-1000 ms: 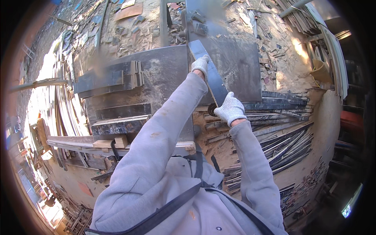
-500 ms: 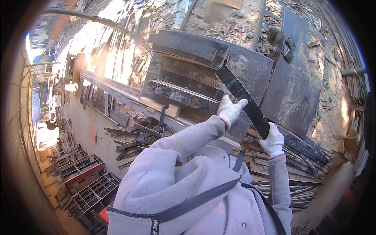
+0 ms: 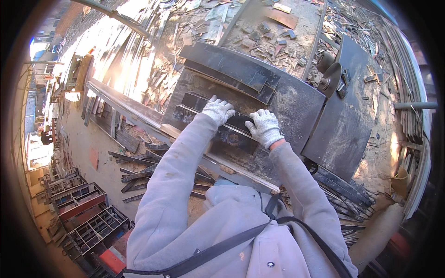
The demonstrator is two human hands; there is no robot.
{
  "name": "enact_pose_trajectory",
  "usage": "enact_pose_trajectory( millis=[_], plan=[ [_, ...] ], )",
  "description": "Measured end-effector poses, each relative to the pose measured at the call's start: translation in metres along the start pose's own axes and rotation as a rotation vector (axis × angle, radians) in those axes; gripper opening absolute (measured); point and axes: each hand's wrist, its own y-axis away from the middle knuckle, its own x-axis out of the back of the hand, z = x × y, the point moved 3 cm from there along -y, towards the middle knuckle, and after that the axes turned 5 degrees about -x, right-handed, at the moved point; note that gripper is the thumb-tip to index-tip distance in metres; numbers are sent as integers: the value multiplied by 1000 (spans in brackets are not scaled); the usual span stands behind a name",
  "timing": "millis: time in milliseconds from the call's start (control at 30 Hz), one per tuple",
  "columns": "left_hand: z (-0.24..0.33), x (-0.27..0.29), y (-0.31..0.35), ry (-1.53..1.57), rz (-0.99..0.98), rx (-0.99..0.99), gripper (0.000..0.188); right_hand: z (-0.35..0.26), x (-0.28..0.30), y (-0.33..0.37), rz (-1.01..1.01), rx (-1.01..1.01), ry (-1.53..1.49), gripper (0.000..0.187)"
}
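Both my hands wear white knit gloves and rest on a long black board strip [image 3: 239, 121] lying on the dark, dusty machine table [image 3: 296, 102]. My left hand [image 3: 219, 111] wraps its fingers over the strip's far edge, near its left part. Toward the strip's right end, my right hand [image 3: 266, 127] grips it with bent fingers, the thumb on the near side. Just nearer to me lies another black strip [image 3: 236, 139] with a pale edge. The undersides of the held strip and my fingertips are partly hidden.
Wider black boards [image 3: 227, 65] lie stacked at the table's far side. A round saw blade [image 3: 331, 78] stands upright to the right, beside a second dark panel [image 3: 340, 116]. Offcuts [image 3: 139, 169] litter the ground at left, and scrap pieces [image 3: 269, 34] lie beyond the table.
My hands have moved left from a black strip held up at a slant to a strip flat on the table. No strip is held up at the right now.
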Motion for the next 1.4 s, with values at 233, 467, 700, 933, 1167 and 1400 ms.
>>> enact_pose_trajectory(
  millis=[233,467,700,933,1167,1400],
  plan=[
    [-2,-3,-5,13,-88,19,41,10,62,-71,328,-49,166,89],
    [-17,-2,-18,1615,822,874,71,15,53,-80,213,39,59,50],
    [-16,0,-67,1957,814,877,55,24,42,-61,155,-66,249,70],
    [16,28,-32,1953,781,801,47,28,67,-38,-137,-195,-153,67],
    [153,72,9,2178,713,762,27,45,80,170,-426,-451,-872,85],
    [311,82,16,1979,586,58,29,42,95,288,-120,-642,-808,97]
  ],
)
